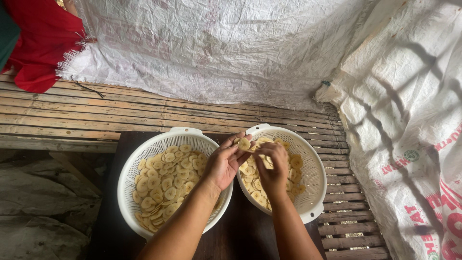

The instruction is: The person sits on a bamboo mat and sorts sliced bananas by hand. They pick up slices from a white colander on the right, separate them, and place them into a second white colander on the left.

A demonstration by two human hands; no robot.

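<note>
From the head camera, looking straight down, two bare forearms come up from the near edge and meet over a pair of white plastic colanders set side by side on a dark wooden board (240, 231). The left hand (224, 163) lies across the gap between the two bowls, its fingers curled up and pinching a pale yellow banana slice (244, 143) at the fingertips, just above the near-left rim of the right colander (313, 192). The right hand (272, 168) is over that same colander, knuckles up, fingers bent inward and closed around a few more slices, which touch the left hand's fingertips; how many it grips cannot be told. The right colander holds a loose heap of round banana slices (294, 166), mostly hidden under the hands. The left colander (129, 178) is well filled with the same kind of slices, lying flat and overlapping in a thick layer (163, 185); neither hand touches them, though the left wrist passes over its right rim. Both bowls have small handle tabs at the far rim. The board rests on a slatted bamboo platform (72, 113) that runs left to right. At the far side a white woven sack cloth (216, 48) is spread out, and another with red print (414, 120) hangs down at the right. A red cloth (41, 41) sits in the far left corner.
</note>
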